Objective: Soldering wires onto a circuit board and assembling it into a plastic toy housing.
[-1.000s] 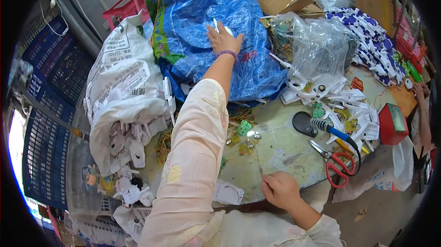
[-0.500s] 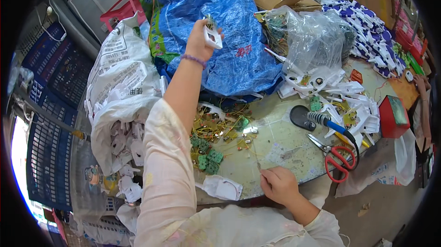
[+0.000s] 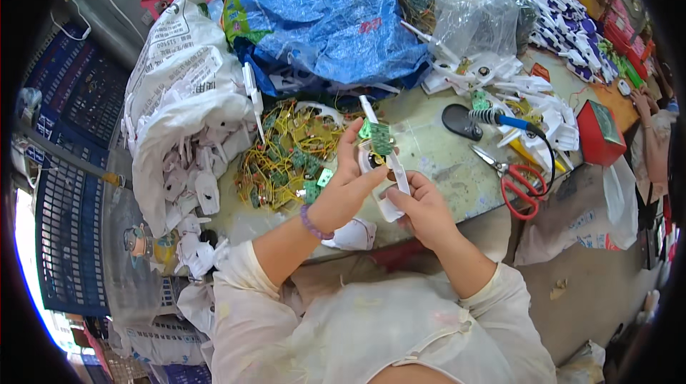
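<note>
A broad, pale, scuffed worktable [image 3: 464, 180] curves across the view. At its far side bulges a crumpled, shiny blue plastic tarpaulin [image 3: 321, 23]; to the left slumps a white woven sack [image 3: 182, 62], its mouth open on white plastic parts. Between them and the person spreads a tangled heap of green circuit boards and yellow wires [image 3: 282, 152]. To the right lie steel scissors with red looped handles [image 3: 520, 187].

The person's left hand [image 3: 344, 195] is partly curled, fingers along the left side of a slim white plastic housing [image 3: 391, 210] and thumb reaching across it. The right hand [image 3: 426, 214] is closed in a pinch on its lower end. The housing is held above the table's near edge, in front of the body. A small green circuit board [image 3: 382, 139] sits over its upper part; whether it is fixed there is unclear.

Handling it well probably means gripping the plastic by its edges, steadying it with one hand, and keeping pressure off the board and any thin wires. The housing's long axis runs away from the person, leaning slightly left, its narrow end pointing toward the tarpaulin.
</note>
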Demonstrator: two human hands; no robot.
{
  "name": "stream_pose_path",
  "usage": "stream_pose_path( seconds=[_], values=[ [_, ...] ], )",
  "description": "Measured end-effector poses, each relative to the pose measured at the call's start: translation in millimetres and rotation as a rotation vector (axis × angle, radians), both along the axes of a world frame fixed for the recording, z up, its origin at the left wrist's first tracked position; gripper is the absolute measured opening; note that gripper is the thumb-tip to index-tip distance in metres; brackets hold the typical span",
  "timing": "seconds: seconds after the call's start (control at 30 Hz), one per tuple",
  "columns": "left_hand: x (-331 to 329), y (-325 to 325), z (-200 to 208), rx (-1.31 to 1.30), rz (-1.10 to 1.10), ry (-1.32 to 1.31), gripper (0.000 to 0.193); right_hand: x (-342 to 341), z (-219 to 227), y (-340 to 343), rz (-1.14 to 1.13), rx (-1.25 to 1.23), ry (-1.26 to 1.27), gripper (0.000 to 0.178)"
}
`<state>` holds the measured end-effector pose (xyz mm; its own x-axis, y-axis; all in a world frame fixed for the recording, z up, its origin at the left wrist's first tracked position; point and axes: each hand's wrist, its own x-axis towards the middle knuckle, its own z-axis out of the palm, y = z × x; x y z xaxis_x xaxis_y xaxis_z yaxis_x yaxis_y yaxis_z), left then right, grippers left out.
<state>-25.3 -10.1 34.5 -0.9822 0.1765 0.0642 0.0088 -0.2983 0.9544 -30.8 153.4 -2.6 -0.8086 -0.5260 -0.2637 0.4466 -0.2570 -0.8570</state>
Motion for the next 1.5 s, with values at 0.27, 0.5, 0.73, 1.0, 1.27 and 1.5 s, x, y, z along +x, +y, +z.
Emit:
stream_pose_path(
  seconds=[0.27, 0.5, 0.73, 1.0, 1.27, 1.5],
  values=[
    [33.9, -28.9, -7.8, -0.116, 0.216, -0.03, 0.031, 24.4, -11.1, 3.9, -0.198, 0.299, 0.573, 0.026],
    [38.3, -32.1, -29.3, -0.105, 0.372, 0.078, 0.015, 16.6, -17.7, 7.0, -0.228, 0.442, 0.712, 0.027],
    [29.7, -34.0, -39.2, -0.117, 0.357, -0.184, 0.014, -23.4, -17.2, 20.2, -0.225, 0.408, 0.525, 0.031],
    [17.3, -31.8, -29.3, -0.111, 0.291, -0.347, 0.022, -57.0, -22.1, 20.8, -0.34, 0.816, 0.99, 0.029],
    [20.1, -15.3, -43.3, -0.387, 0.337, 0.035, 0.02, -4.8, 1.2, -12.0, -0.181, 0.334, 0.658, 0.042],
    [11.7, -26.1, -29.3, -1.083, 0.272, 0.605, 0.029, -11.1, -19.7, -0.8, -0.239, 0.194, 0.439, 0.046]
  ],
)
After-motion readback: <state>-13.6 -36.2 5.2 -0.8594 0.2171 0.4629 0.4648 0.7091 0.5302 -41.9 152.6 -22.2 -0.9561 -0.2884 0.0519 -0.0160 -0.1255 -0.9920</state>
